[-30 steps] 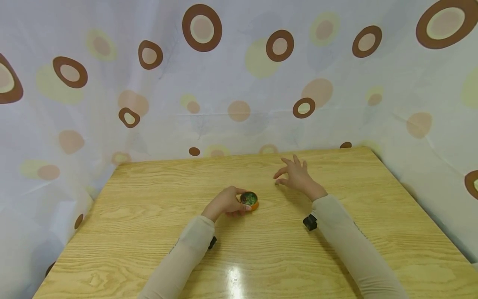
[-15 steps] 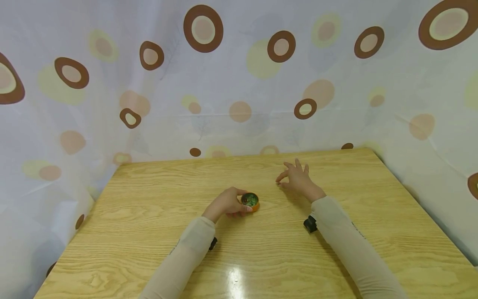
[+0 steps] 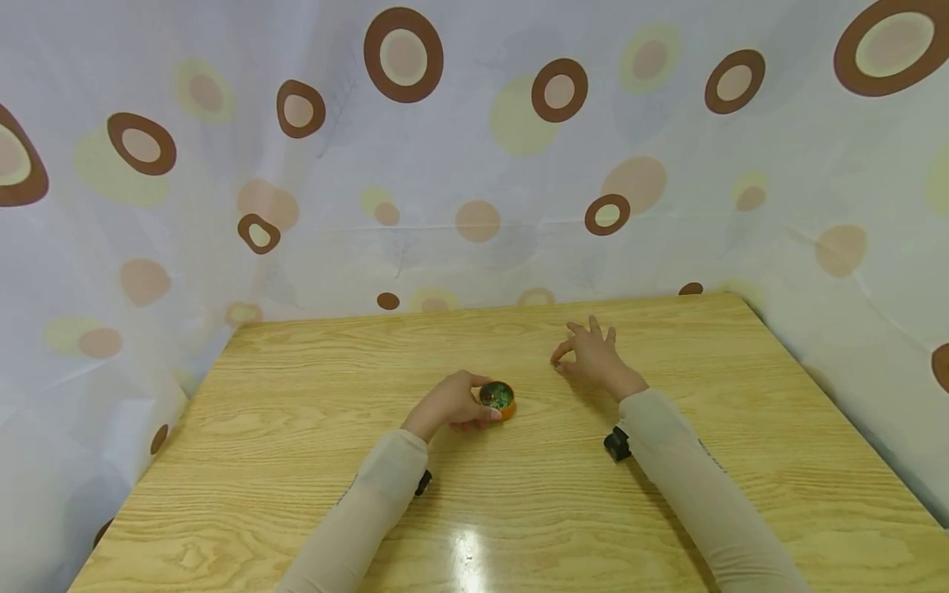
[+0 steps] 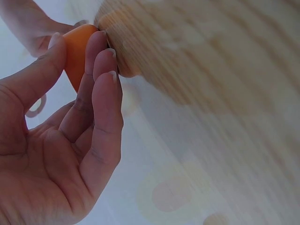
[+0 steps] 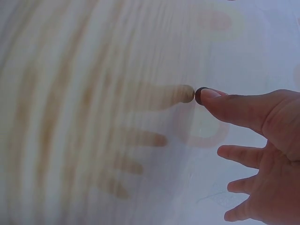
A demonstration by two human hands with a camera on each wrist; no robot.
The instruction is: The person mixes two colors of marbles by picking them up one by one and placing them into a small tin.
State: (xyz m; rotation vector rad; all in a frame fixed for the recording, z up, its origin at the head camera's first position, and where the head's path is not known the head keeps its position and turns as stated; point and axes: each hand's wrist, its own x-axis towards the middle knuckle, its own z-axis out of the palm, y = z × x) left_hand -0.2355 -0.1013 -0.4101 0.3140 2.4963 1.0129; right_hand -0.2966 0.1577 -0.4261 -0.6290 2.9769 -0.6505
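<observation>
Head view: a person's two hands, in pale sleeves, rest on a light wooden bench (image 3: 296, 428) backed by a curtain (image 3: 474, 165) printed with brown and yellow rings. The left hand (image 3: 449, 403) curls its thumb and fingers round a small orange tin (image 3: 497, 399), which stands on the bench near its middle; the tin's open top shows a dark green, speckled filling. The right hand (image 3: 593, 359) lies well apart from the tin, further back and to the right, thumb and forefinger brought together and the other fingers spread. Left wrist view: the thumb and fingertips (image 4: 101, 51) of the left hand (image 4: 61, 140) press the orange wall of the tin (image 4: 77, 51) from opposite sides, its base against the wood grain. Right wrist view: the right hand (image 5: 262, 145) holds a tiny dark bead (image 5: 200, 95) at the tip of the thumb, just above the bench surface, where its reflection shows; the remaining fingers are extended and loose. Whether the forefinger also touches the bead cannot be told. A black wrist camera (image 3: 616, 444) sits under the right forearm.
</observation>
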